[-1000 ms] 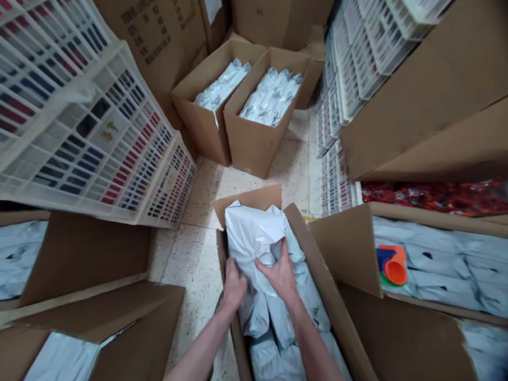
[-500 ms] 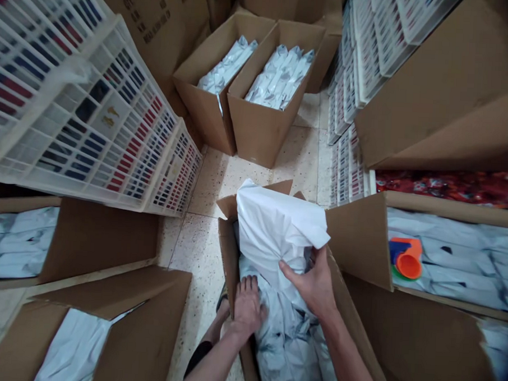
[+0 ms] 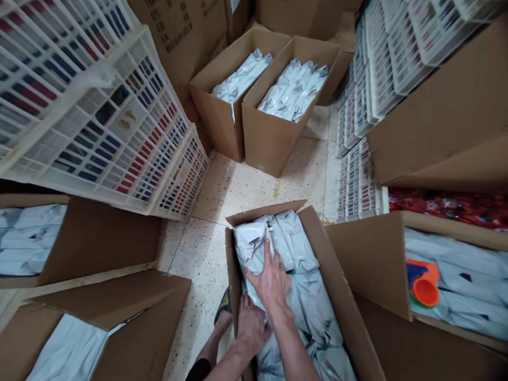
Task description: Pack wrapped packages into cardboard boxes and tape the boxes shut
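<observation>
A: Looking down from the head camera, where are the hands?

B: Both are inside a long open carton filled with white packages lying in two rows.

A: What is the right hand doing?

B: It rests on the corner package, at the far left end of that carton. The fingers are spread, index stretched forward, touching the wrapping.

A: And the left hand?

B: It is nearer the wearer, just beside the carton's left wall, back of the hand up. Its fingertips are partly hidden, so I can't tell whether they grip anything.

A: What stands around it?

B: Two cartons of similar packages stand side by side farther off on the speckled floor. White slatted crates are stacked on the left. On the right, an orange cup sits on the packages in another box. A shoe shows beside the long carton.
</observation>
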`<state>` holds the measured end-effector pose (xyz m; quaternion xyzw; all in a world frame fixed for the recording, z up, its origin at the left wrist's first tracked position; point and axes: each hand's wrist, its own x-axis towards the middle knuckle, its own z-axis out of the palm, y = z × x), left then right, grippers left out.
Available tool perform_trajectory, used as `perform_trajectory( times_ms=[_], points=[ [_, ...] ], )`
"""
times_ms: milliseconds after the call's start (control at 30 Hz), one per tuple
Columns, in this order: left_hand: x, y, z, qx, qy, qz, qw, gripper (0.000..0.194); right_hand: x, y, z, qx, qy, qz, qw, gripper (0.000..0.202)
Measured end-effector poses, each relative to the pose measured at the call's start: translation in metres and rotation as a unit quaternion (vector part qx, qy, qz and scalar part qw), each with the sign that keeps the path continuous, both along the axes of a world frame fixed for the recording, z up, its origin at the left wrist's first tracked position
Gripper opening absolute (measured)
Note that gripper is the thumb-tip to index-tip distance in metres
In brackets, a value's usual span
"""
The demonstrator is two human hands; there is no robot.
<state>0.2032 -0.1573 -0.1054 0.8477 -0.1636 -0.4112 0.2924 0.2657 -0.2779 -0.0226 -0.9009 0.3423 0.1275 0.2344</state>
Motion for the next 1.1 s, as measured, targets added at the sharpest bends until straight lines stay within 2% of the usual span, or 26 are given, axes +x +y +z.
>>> perform_trajectory(
  times_ms=[133,200,267,333,433,500,600,667,733,767,833,900,1000,1100],
  points=[
    [-0.001,-0.001,0.007,0.070,-0.029,-0.104,0.992,0.054,0.004,-0.009,0.008,-0.022,0.034,0.030,0.999,0.100],
    [0.001,-0.001,0.007,0.101,-0.036,-0.137,0.985,0.062,0.009,-0.012,0.005,-0.039,0.044,0.040,0.997,0.101],
    [0.005,-0.001,0.005,0.133,-0.030,-0.160,0.978,0.075,0.020,-0.010,-0.009,-0.031,0.066,0.045,0.996,0.103],
    [0.009,-0.002,0.000,0.162,-0.022,-0.161,0.973,0.087,0.034,0.000,-0.031,-0.017,0.083,0.042,0.996,0.104],
    [0.004,0.000,-0.001,0.161,-0.015,-0.144,0.976,0.085,0.046,0.017,-0.067,-0.021,0.080,0.029,0.996,0.109],
    [-0.003,0.004,0.009,0.138,-0.002,-0.142,0.980,0.082,0.042,0.023,-0.084,-0.033,0.066,0.021,0.997,0.109],
    [0.000,0.014,0.039,0.123,-0.001,-0.157,0.980,0.077,0.018,0.018,-0.096,-0.036,0.007,0.059,0.998,0.096],
    [0.024,0.016,0.058,0.113,-0.044,-0.175,0.977,0.068,-0.001,0.010,-0.103,-0.018,-0.025,0.123,0.992,0.087],
    [0.064,0.010,0.066,0.100,-0.124,-0.208,0.965,0.061,-0.015,0.004,-0.115,0.007,-0.029,0.172,0.985,0.083],
    [0.088,0.003,0.063,0.095,-0.180,-0.229,0.952,0.059,-0.017,0.002,-0.121,0.014,-0.026,0.182,0.983,0.079],
    [0.133,-0.018,0.051,0.103,-0.272,-0.283,0.914,0.069,-0.016,0.002,-0.130,0.019,-0.025,0.176,0.984,0.071],
    [0.167,-0.043,0.032,0.155,-0.302,-0.343,0.876,0.083,-0.013,0.004,-0.128,0.023,-0.029,0.160,0.986,0.062],
    [0.186,-0.069,0.007,0.218,-0.300,-0.397,0.840,0.101,-0.037,0.002,-0.110,0.021,-0.048,0.138,0.989,0.060],
    [0.181,-0.073,-0.012,0.225,-0.298,-0.412,0.831,0.120,-0.101,-0.015,-0.102,-0.041,-0.080,0.071,0.993,0.069]
  ],
)
